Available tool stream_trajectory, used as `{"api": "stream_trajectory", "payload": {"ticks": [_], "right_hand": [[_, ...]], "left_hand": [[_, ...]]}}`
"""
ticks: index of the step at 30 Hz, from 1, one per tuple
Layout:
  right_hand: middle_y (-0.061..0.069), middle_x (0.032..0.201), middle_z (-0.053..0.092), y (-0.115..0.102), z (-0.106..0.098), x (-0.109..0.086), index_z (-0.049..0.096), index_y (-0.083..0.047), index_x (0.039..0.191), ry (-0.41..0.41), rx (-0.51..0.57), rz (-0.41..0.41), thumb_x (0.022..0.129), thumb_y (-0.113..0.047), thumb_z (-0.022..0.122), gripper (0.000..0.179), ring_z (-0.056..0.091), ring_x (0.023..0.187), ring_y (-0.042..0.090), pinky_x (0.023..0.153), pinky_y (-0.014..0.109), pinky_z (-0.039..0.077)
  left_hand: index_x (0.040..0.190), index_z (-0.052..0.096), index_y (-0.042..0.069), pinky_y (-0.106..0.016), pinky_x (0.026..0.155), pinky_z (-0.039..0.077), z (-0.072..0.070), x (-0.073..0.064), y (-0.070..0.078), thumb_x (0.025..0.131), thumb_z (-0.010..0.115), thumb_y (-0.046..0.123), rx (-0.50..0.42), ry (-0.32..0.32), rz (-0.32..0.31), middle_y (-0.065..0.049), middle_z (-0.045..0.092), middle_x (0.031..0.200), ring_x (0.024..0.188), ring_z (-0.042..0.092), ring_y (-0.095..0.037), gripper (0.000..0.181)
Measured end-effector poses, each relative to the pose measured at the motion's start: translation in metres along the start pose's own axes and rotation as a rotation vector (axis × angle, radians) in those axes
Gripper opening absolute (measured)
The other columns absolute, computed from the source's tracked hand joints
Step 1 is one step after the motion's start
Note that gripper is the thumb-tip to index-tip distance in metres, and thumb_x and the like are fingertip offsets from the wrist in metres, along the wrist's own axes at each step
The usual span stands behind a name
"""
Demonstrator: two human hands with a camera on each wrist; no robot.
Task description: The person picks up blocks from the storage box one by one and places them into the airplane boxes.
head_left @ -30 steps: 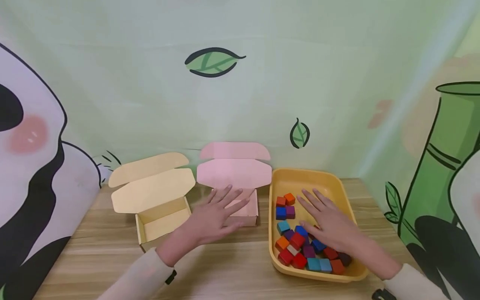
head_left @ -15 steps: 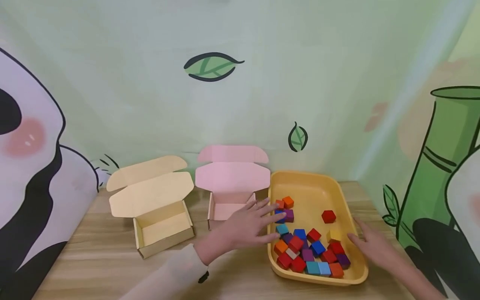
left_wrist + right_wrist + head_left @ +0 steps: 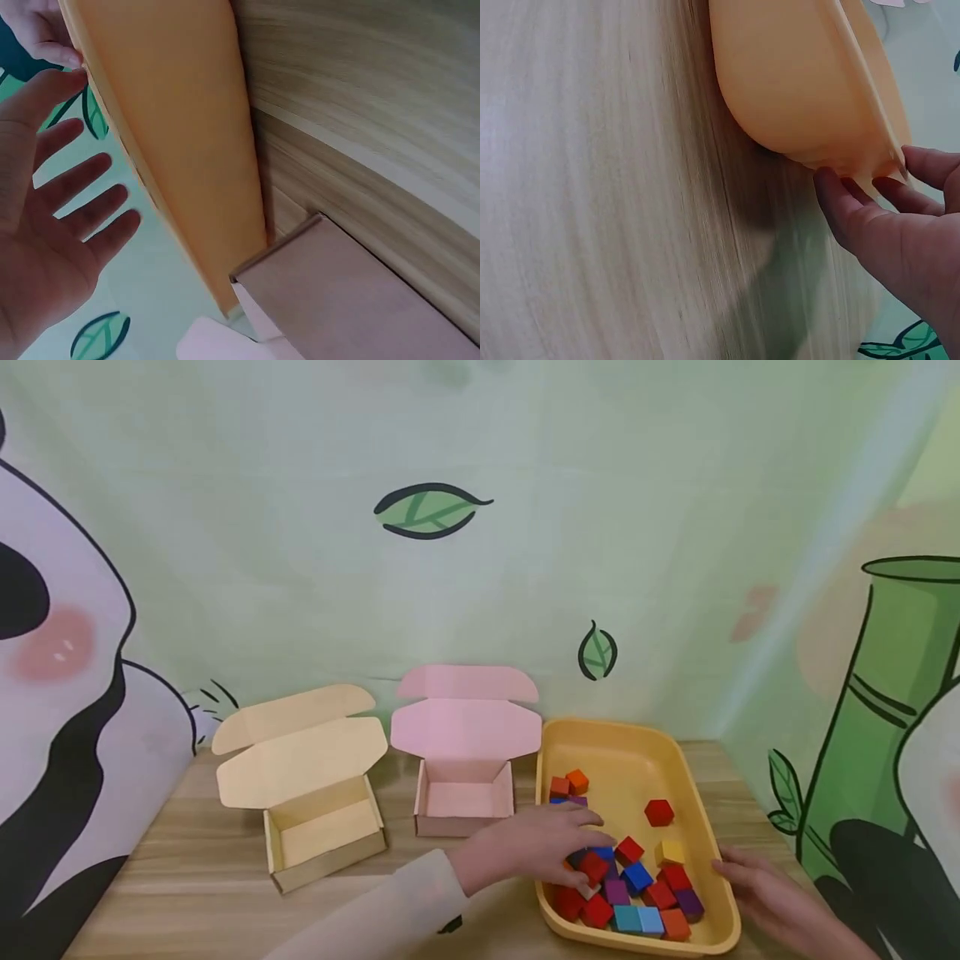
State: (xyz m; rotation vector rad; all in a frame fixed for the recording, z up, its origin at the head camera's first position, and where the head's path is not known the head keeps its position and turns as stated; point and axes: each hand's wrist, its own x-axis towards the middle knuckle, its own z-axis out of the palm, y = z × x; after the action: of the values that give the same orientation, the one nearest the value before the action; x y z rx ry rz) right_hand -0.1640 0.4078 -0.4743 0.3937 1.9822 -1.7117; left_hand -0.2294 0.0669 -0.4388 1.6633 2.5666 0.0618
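Observation:
A yellow-orange tray [image 3: 617,737] on the table holds several coloured wooden cubes, including a yellow cube [image 3: 670,852] and a red cube [image 3: 659,812]. Over its left side my left hand [image 3: 536,846] reaches in, palm down, covering some of the cubes. In the left wrist view that hand's fingers [image 3: 86,180] are spread and slightly bent, with nothing between them. My right hand [image 3: 768,885] is at the tray's right outer side. In the right wrist view its fingertips [image 3: 831,184] touch the outer wall and rim, without wrapping round them.
Left of the tray stands a pink box [image 3: 465,797] with its lid raised. Farther left is a tan box [image 3: 326,835], also with a raised lid. A printed cloth backdrop [image 3: 480,593] rises behind the wooden table [image 3: 405,910].
My left hand has moved right from in front of the pink box to over the tray's cubes. My right hand has left the tray's inside and come to its outer right side.

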Motion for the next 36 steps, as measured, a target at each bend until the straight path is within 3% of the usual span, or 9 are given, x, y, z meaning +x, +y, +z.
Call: {"api": "stream_trajectory", "payload": {"ticks": [4, 6, 11, 14, 18, 22, 30, 33, 36], "right_hand": [[0.041, 0.158, 0.003, 0.0, -0.003, -0.002, -0.006, 0.012, 0.155, 0.004, 0.092, 0.017, 0.108, -0.02, 0.049, 0.079, 0.025, 0.145, 0.051, 0.105, 0.051, 0.046], [0.04, 0.159, 0.003, -0.001, -0.005, -0.002, -0.006, 0.011, 0.156, 0.012, 0.109, 0.019, 0.108, -0.019, 0.05, 0.079, 0.035, 0.142, 0.049, 0.105, 0.052, 0.046], [0.039, 0.159, 0.001, -0.002, -0.008, -0.002, -0.009, 0.008, 0.157, 0.002, 0.159, 0.029, 0.107, -0.019, 0.051, 0.082, 0.046, 0.134, 0.04, 0.106, 0.054, 0.044], [0.038, 0.16, 0.0, -0.002, -0.01, -0.002, -0.01, 0.007, 0.157, -0.009, 0.172, 0.024, 0.108, -0.019, 0.05, 0.082, 0.042, 0.137, 0.041, 0.108, 0.055, 0.041], [0.039, 0.159, 0.005, 0.003, -0.013, -0.004, -0.011, 0.009, 0.156, -0.044, 0.184, 0.008, 0.108, -0.019, 0.049, 0.081, 0.052, 0.128, 0.035, 0.108, 0.056, 0.041], [0.039, 0.154, 0.023, 0.011, -0.014, -0.007, -0.016, 0.009, 0.154, -0.137, 0.23, -0.01, 0.109, -0.02, 0.046, 0.082, 0.058, 0.121, 0.029, 0.108, 0.057, 0.04], [0.024, 0.143, 0.048, 0.013, -0.013, -0.008, -0.022, 0.009, 0.152, -0.211, 0.258, -0.031, 0.11, -0.02, 0.045, 0.084, 0.06, 0.121, 0.028, 0.109, 0.057, 0.039], [0.033, 0.144, 0.041, 0.012, -0.012, -0.008, -0.021, 0.01, 0.152, -0.19, 0.238, -0.026, 0.109, -0.019, 0.046, 0.085, 0.059, 0.123, 0.029, 0.108, 0.056, 0.04], [0.042, 0.155, 0.012, 0.01, -0.009, -0.005, -0.019, 0.009, 0.153, -0.138, 0.212, -0.017, 0.108, -0.021, 0.049, 0.087, 0.053, 0.13, 0.038, 0.108, 0.056, 0.04]], "left_hand": [[0.141, 0.06, 0.03, -0.024, 0.102, 0.046, 0.0, 0.014, 0.002, 0.093, 0.07, 0.051, 0.011, -0.028, 0.001, 0.004, 0.057, 0.14, 0.123, 0.055, -0.012, 0.054], [0.136, 0.065, 0.029, -0.019, 0.095, 0.048, 0.001, 0.02, 0.002, 0.093, 0.072, 0.047, 0.01, -0.043, 0.006, 0.005, 0.062, 0.129, 0.109, 0.058, -0.009, 0.047], [0.126, 0.072, 0.027, -0.01, 0.082, 0.047, 0.001, 0.032, 0.003, 0.092, 0.075, 0.037, -0.04, -0.091, 0.017, 0.008, 0.064, 0.108, 0.086, 0.054, -0.003, 0.035], [0.122, 0.074, 0.025, -0.01, 0.08, 0.047, 0.002, 0.037, 0.005, 0.091, 0.077, 0.032, -0.083, -0.111, -0.007, 0.008, 0.064, 0.105, 0.086, 0.053, -0.002, 0.032], [0.118, 0.074, 0.02, -0.01, 0.073, 0.046, 0.005, 0.042, 0.01, 0.089, 0.08, 0.027, -0.148, -0.137, -0.052, 0.007, 0.062, 0.1, 0.083, 0.053, -0.003, 0.03], [0.115, 0.072, 0.018, -0.012, 0.064, 0.047, 0.01, 0.041, 0.016, 0.087, 0.082, 0.023, -0.228, -0.169, -0.1, 0.007, 0.059, 0.095, 0.077, 0.054, -0.005, 0.03], [0.101, 0.071, 0.019, -0.013, 0.057, 0.046, 0.007, 0.036, 0.019, 0.088, 0.081, 0.017, -0.241, -0.165, -0.073, 0.008, 0.058, 0.084, 0.072, 0.055, -0.005, 0.017], [0.097, 0.07, 0.02, -0.013, 0.057, 0.047, 0.007, 0.037, 0.018, 0.087, 0.082, 0.019, -0.232, -0.166, -0.095, 0.008, 0.058, 0.083, 0.072, 0.055, -0.005, 0.015], [0.107, 0.073, 0.019, -0.012, 0.062, 0.049, 0.007, 0.037, 0.017, 0.086, 0.083, 0.02, -0.233, -0.151, -0.103, 0.008, 0.064, 0.09, 0.076, 0.056, -0.005, 0.022]]}}
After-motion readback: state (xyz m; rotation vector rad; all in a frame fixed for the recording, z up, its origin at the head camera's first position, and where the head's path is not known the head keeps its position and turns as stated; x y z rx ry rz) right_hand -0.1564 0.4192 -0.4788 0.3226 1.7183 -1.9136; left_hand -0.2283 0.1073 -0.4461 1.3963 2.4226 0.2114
